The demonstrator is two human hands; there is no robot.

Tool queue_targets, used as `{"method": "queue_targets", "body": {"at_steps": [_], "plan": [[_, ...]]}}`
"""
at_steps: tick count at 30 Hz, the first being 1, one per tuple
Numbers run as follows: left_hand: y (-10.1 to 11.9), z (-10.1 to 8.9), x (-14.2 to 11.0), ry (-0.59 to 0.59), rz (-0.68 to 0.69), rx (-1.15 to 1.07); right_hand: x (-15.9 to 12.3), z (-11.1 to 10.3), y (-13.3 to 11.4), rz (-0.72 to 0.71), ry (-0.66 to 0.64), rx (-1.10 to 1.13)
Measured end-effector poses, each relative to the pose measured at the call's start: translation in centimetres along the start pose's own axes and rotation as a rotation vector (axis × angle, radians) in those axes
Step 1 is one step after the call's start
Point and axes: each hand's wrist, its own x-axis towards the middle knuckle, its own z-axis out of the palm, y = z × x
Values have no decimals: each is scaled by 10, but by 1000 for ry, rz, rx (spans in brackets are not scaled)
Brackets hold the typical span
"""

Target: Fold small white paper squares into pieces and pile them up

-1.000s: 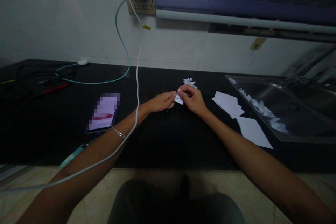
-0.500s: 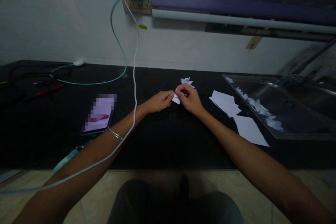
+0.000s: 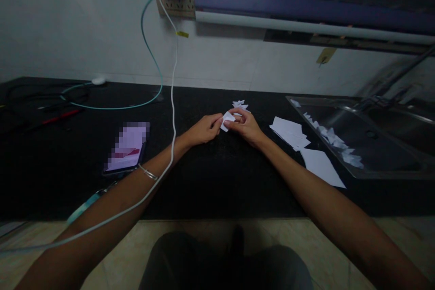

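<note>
A small folded piece of white paper (image 3: 227, 120) is pinched between my two hands above the black counter. My left hand (image 3: 205, 128) grips its left edge with thumb and fingers. From the other side my right hand (image 3: 247, 126) holds it, thumb on the near face and fingers behind. Just beyond the hands lies a small group of pointed folded paper pieces (image 3: 240, 103), partly hidden by my right fingers. To the right, a stack of white paper sheets (image 3: 288, 131) rests on the counter, with a larger white sheet (image 3: 322, 166) nearer me.
More folded paper pieces (image 3: 335, 138) line the left rim of the metal sink (image 3: 390, 145). A phone (image 3: 127, 147) lies left of my left forearm. A white cable (image 3: 174, 99) hangs from the wall socket (image 3: 175, 2) across that forearm. Dark cords and a red pen-like item (image 3: 61, 116) lie far left.
The folded paper has been turned and raised, so more of its white face shows between my fingers. My right thumb now lies across its near side. The whole view has shifted slightly.
</note>
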Motion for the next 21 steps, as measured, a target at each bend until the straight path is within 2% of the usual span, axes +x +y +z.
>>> {"method": "queue_targets", "body": {"at_steps": [4,11,21], "plan": [[-3,-2,1,19,2,14,0,-2,1,20,-23,-32],[-4,-4,0,17,49,108,0,-2,0,80,-39,36],[-1,-2,-1,4,50,103,-2,-1,-3,107,-47,45]]}}
